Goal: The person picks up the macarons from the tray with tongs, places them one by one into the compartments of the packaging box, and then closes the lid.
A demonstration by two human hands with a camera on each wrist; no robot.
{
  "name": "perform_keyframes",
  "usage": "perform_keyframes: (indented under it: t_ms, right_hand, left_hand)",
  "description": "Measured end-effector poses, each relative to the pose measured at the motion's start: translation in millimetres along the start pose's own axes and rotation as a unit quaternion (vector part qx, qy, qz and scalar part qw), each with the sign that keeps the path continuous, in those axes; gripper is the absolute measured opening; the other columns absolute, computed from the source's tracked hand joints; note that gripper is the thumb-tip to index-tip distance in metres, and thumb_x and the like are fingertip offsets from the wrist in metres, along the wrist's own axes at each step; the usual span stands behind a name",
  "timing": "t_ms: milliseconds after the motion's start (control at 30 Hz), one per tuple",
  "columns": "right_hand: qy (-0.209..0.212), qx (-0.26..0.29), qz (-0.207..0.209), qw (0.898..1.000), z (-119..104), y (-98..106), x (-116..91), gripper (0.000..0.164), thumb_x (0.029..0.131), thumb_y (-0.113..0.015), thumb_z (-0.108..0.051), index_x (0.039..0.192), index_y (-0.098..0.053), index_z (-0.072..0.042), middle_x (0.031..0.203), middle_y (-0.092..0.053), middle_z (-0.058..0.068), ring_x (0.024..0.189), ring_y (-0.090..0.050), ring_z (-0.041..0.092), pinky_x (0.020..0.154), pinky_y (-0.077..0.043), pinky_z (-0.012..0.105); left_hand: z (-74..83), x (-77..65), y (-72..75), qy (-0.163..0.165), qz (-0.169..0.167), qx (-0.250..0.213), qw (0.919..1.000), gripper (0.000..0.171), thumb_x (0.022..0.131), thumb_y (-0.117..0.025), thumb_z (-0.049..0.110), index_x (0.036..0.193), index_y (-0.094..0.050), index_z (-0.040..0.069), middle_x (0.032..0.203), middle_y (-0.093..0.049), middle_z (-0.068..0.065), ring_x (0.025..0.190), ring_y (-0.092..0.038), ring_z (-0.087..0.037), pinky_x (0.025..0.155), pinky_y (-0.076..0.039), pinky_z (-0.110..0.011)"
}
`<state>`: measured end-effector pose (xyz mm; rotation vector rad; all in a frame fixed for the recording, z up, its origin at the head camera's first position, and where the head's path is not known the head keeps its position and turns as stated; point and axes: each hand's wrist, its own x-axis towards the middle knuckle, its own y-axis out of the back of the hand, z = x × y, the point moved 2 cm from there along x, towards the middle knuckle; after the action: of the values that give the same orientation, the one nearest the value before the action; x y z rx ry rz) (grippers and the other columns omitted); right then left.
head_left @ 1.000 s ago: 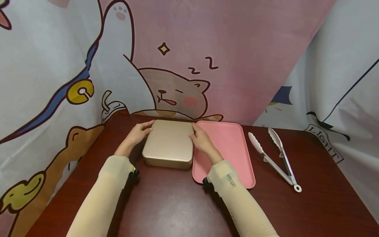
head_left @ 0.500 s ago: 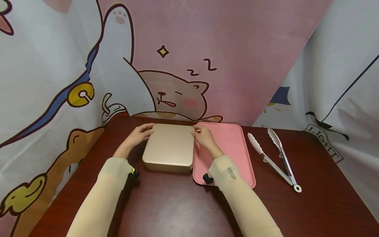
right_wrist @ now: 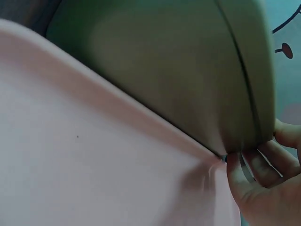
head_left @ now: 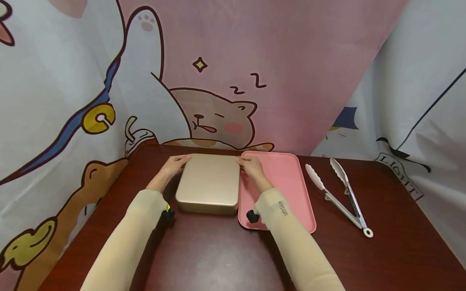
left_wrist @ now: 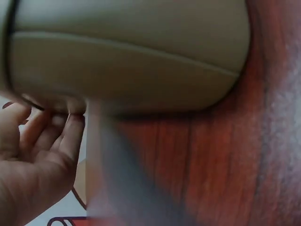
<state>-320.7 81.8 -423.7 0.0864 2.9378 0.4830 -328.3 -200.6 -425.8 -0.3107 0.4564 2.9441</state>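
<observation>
A square gold tin box (head_left: 208, 180) with its lid on sits on the table, left of a pink tray (head_left: 280, 178). My left hand (head_left: 172, 167) holds the box's far left corner. In the left wrist view, the left fingers (left_wrist: 70, 136) curl against that corner, near the lid's seam. At the far right corner, my right hand (head_left: 253, 169) grips with the thumb on the lid's edge and the fingers (right_wrist: 240, 174) on the side below. The seam between lid and base looks closed in both wrist views. What the box contains is hidden.
Metal tongs with white tips (head_left: 340, 198) lie spread on the dark red wooden table (head_left: 214, 250), right of the tray. The tray's left rim runs close along the box. A printed cartoon curtain (head_left: 291, 81) hangs behind the table's far edge.
Both hands have drawn their fingers in more tightly at the box's far corners. The box appears slightly nearer to me; the view has also shifted a little. Tray and tongs stay in place.
</observation>
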Motion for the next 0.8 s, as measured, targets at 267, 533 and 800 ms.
perform_keyframes:
  t_ms: [267,533,800]
  right_hand:
    - [0.002,-0.053,0.013,0.998,7,8,-6,0.038,0.095,-0.068,-0.025,0.124,-0.069,-0.001,0.123,-0.07,0.016,0.085,-0.061,0.009,0.069,-0.047,0.015]
    - [0.03,-0.062,0.001,0.998,9,9,-6,0.041,0.094,-0.069,-0.034,0.121,-0.072,-0.004,0.12,-0.072,0.012,0.1,-0.067,0.017,0.088,-0.054,0.027]
    - [0.055,-0.095,-0.167,0.98,-2,26,-35,0.068,0.095,-0.068,-0.023,0.147,-0.04,0.01,0.139,-0.056,0.029,0.125,-0.058,0.037,0.111,-0.044,0.046]
  left_hand:
    - [-6.8,-3.6,-14.0,-0.019,0.07,0.045,0.9964,0.047,0.104,-0.053,0.029,0.14,-0.056,-0.002,0.144,-0.054,-0.023,0.134,-0.053,-0.034,0.106,-0.049,-0.039]
    - [-5.5,-4.3,-8.5,-0.043,0.065,0.098,0.9921,0.049,0.107,-0.046,0.03,0.144,-0.051,-0.002,0.148,-0.049,-0.023,0.142,-0.042,-0.037,0.117,-0.036,-0.048]
    - [9.8,-39.5,8.2,-0.042,-0.093,0.118,0.9878,0.074,0.104,-0.054,0.028,0.158,-0.015,-0.004,0.162,-0.021,-0.028,0.148,-0.03,-0.042,0.117,-0.033,-0.055]
